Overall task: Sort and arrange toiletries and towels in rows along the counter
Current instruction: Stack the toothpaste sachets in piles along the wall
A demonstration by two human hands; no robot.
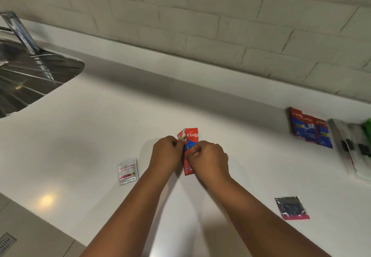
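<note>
Head view: left hand (166, 152) and right hand (208, 160) both grasp two red toothpaste sachets (190, 138). Two loose sachets lie near: one white shampoo sachet (127, 171) left, one silver sachet (292, 207) right.

White counter (100, 128): smooth, glossy surface, with a round reflection of a light near its front left edge. Stainless steel sink (30, 80): set into the counter at far left, ribbed draining surface running toward its rounded corner. Chrome tap (20, 32): stands at the sink's rear edge, blurred. Tiled wall (220, 22): pale brick-pattern tiles with dark joints, rising directly behind the counter. Floor (24, 234): grey, visible at lower left below the counter's edge, with a small grated drain (6, 242) in the corner.
</note>
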